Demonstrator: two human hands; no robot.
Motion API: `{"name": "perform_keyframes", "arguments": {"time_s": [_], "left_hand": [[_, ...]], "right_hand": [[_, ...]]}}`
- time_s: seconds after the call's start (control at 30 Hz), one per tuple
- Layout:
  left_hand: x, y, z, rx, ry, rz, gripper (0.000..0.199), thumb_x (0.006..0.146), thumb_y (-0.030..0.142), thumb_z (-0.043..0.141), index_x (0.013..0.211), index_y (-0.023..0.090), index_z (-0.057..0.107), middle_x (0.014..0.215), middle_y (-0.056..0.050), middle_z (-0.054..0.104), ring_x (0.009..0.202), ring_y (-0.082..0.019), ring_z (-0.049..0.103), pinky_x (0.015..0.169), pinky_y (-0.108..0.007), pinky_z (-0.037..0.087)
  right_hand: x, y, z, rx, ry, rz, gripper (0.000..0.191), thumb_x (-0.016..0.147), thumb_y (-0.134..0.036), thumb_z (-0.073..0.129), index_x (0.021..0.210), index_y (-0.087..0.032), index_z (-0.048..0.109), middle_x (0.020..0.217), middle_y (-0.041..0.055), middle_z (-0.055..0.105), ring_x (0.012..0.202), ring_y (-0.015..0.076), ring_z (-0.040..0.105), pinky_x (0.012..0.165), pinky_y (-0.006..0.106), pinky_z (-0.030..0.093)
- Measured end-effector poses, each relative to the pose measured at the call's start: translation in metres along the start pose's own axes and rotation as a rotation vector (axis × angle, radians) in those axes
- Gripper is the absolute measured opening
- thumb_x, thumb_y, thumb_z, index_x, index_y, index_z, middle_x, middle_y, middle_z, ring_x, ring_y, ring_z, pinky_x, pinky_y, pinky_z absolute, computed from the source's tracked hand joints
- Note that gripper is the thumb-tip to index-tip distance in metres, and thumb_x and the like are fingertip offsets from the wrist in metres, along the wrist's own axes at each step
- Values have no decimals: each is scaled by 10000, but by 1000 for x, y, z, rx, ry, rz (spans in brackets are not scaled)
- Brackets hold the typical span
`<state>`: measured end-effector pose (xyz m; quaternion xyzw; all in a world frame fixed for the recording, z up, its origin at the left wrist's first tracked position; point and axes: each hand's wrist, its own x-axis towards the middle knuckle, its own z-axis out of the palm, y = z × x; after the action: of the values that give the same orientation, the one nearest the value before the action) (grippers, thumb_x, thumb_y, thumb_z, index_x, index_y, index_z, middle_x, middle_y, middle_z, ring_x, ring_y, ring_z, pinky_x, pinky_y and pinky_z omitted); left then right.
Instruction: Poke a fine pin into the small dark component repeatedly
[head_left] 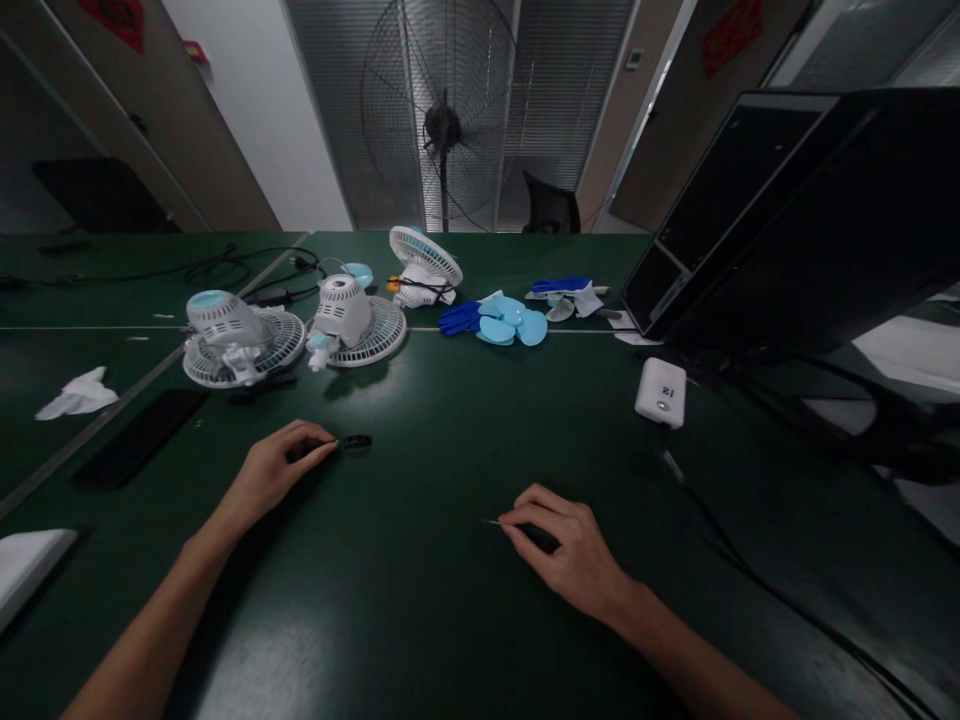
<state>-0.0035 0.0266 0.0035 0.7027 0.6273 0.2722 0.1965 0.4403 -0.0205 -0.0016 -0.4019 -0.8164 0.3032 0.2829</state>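
My left hand is over the dark green table, thumb and forefinger pinched at the near end of a small black item; whatever lies between the fingertips is too small to name. My right hand pinches a thin, pale, needle-like piece that points left, low over the tabletop. The two hands are well apart. Beyond my left hand, two white fan heads lie on their round grilles.
Farther back are a third small fan, light blue blades and blue gloves. A white power bank with a cable and a large black monitor stand right. A black phone-like slab lies left.
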Motion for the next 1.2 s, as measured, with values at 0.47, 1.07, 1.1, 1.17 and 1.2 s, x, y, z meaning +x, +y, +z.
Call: {"name": "perform_keyframes", "arguments": {"time_s": [0.47, 1.07, 1.1, 1.17, 1.2], "left_hand": [[8, 15, 31, -52, 59, -39, 512, 881, 686, 646, 1064, 234, 800, 1097, -81, 796, 961, -267, 723, 828, -339, 554], [-3, 24, 29, -85, 73, -111, 474, 873, 633, 693, 1126, 245, 794, 1131, -51, 797, 981, -258, 746, 868, -340, 569], [-3, 25, 28, -80, 72, -120, 486, 873, 634, 692, 1147, 244, 787, 1137, -54, 796, 980, -259, 743, 860, -340, 566], [-2, 25, 27, -67, 70, -127, 511, 872, 637, 689, 1184, 241, 772, 1155, -63, 789, 983, -263, 735, 854, -346, 562], [-1, 24, 26, -63, 67, -119, 511, 873, 636, 687, 1184, 239, 770, 1163, -69, 784, 987, -265, 730, 855, -350, 560]], "right_hand": [[0, 0, 1, -1, 2, -4, 174, 1038, -270, 604, 1087, -226, 765, 1017, 53, 713, 838, 168, 702, 739, 294, 589], [0, -1, 0, 17, -21, 11, 165, 1033, -238, 605, 1099, -230, 756, 1038, 46, 700, 858, 166, 689, 752, 293, 574], [0, -1, 0, 15, -22, 12, 164, 1032, -236, 607, 1101, -232, 756, 1039, 44, 700, 859, 165, 689, 749, 292, 573], [0, 0, 0, 14, -22, 11, 163, 1029, -232, 611, 1104, -233, 755, 1043, 42, 699, 860, 164, 690, 745, 290, 570], [0, 0, 0, 15, -19, 10, 162, 1028, -231, 613, 1104, -232, 755, 1044, 41, 699, 862, 164, 690, 748, 290, 569]]}}
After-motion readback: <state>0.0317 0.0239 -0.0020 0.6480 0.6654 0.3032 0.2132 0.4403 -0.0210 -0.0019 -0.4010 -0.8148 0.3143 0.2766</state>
